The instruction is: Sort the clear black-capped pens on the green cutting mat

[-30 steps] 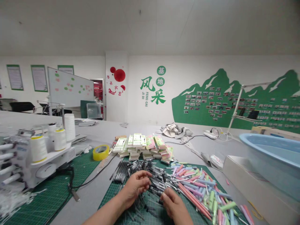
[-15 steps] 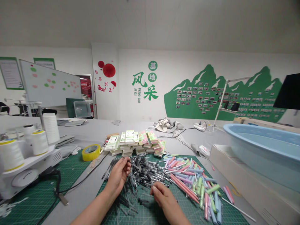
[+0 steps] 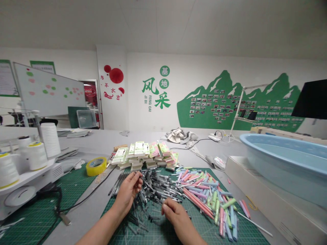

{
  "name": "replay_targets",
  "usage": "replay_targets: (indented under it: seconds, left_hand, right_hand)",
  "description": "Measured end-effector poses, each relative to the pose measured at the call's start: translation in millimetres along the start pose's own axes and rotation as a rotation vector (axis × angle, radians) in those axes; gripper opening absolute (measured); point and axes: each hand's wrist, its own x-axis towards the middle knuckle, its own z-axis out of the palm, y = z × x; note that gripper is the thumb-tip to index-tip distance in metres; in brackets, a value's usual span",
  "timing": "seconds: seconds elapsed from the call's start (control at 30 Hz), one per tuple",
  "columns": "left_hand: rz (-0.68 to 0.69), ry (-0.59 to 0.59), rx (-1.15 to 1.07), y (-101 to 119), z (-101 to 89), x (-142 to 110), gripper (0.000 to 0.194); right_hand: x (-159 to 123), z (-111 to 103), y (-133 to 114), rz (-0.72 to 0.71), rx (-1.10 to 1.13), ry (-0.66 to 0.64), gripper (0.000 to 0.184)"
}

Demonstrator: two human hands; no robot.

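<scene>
My left hand (image 3: 130, 190) is closed in a pinch at the left side of a heap of black and clear pens (image 3: 163, 182). What sits between its fingertips is too small to name. Lower and to the right, my right hand (image 3: 176, 214) is also closed, thumb against curled fingers, over the green cutting mat (image 3: 204, 231). Its contents are hidden, though a small dark end shows just beyond its knuckles. Loose dark pen parts (image 3: 138, 219) lie between my forearms. To the right spreads a pile of pink, blue, green and purple pen barrels (image 3: 204, 190).
Stacked small boxes (image 3: 143, 153) stand behind the pens. Yellow tape (image 3: 96, 166) and a machine with thread cones (image 3: 38, 156) are at left, with a black cable (image 3: 87, 195) crossing the table. At right, a blue basin (image 3: 286, 163) rests on a white box (image 3: 265, 197).
The view has turned slightly right, so the scene sits a little further left. My right hand has closed more and a clear piece at its fingertips shows less. My left hand keeps its pinch.
</scene>
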Motion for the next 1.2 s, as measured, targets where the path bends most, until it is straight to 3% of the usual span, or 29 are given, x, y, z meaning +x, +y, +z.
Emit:
replay_targets:
  seconds: [0.13,0.33,0.4,0.57,0.7,0.9,1.2]
  left_hand:
    - [0.06,-0.086,0.244,5,7.7,-10,0.024]
    - [0.02,-0.376,0.552,7,21.6,-21,0.029]
    - [0.036,-0.386,0.661,6,18.6,-18,0.031]
    - [0.297,-0.416,1.219,3,-3.2,-7,0.011]
    - [0.359,-0.464,1.518,-3,-13.6,-7,0.013]
    - [0.48,-0.546,1.736,-6,-11.0,-9,0.016]
    - [0.558,-0.609,1.839,-7,-10.0,-10,0.012]
  right_hand:
    - [0,2,2,0.024,0.017,0.001,0.031]
    - [1,7,6,0.083,0.388,-0.119,0.04]
    - [1,6,5,0.08,0.462,-0.099,0.039]
    - [1,0,2,0.109,0.519,-0.059,0.033]
    - [1,0,1,0.118,0.503,-0.045,0.033]
    - [1,1,1,0.132,0.498,-0.036,0.032]
    - [2,1,3,0.145,0.497,-0.023,0.031]
